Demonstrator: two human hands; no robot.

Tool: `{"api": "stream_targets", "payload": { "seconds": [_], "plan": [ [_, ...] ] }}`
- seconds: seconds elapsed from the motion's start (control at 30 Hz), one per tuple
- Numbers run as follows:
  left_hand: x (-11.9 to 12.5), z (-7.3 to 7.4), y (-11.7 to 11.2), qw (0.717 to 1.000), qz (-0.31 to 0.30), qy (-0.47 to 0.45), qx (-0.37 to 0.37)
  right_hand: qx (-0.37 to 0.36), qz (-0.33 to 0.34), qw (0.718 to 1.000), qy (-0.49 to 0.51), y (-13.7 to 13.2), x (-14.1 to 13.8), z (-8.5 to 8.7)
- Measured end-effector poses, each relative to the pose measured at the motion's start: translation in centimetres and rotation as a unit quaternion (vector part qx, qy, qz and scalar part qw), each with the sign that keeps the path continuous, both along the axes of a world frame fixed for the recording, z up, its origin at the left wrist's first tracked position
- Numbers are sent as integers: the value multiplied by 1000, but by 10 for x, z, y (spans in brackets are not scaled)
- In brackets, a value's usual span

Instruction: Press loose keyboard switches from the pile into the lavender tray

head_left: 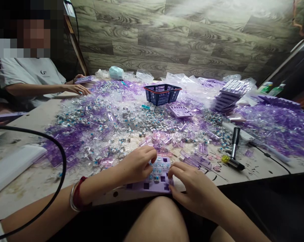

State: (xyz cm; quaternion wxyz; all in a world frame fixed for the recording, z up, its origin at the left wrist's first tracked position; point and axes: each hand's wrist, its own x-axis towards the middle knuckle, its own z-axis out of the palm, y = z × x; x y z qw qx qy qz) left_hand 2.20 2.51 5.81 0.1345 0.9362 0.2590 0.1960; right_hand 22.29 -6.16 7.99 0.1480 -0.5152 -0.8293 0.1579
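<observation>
A purple plastic tray (152, 185) with square holes lies at the table's near edge, with small blue-and-white switch pieces (160, 168) set in some holes. My left hand (136, 164) rests on the tray's left part, fingers curled and pinched over the pieces. On the tray's right corner sits my right hand (192, 186), its fingertips pressed together. What either hand pinches is too small to make out.
Heaps of clear and purple plastic parts (111, 117) cover the table. A dark blue basket (162, 93) stands mid-back, stacked purple trays (230, 95) at back right, a black-handled tool (234, 148) to the right. Another person's hand (77, 88) works at far left. A black cable (53, 144) loops left.
</observation>
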Motion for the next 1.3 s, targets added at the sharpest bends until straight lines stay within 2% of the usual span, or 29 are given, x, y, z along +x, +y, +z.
{"api": "stream_targets", "payload": {
  "seconds": [0.07, 0.17, 0.27, 0.4, 0.63, 0.9, 1.3],
  "plan": [
    [0, 0, 0, 1000, -1, 1, 0, 2, -5, 1000, 15, 0, -1, -7],
    [0, 0, -1, 1000, -3, 4, 3, 44, -7, 996, 72, 0, -3, -15],
    [0, 0, -1, 1000, -4, 3, 0, 92, -15, 987, 130, 0, -7, -19],
    [0, 0, 0, 1000, -5, 0, -1, 121, -6, 979, 162, 2, -14, -20],
    [-1, 4, -2, 999, -28, -7, -18, 104, 20, 981, 165, 6, -18, -21],
    [2, 6, -6, 998, -45, 37, 32, 67, 31, 984, 159, 7, -20, -19],
    [2, 7, -6, 995, -50, 64, 55, 81, 37, 985, 149, 8, -19, -18]
  ]
}}
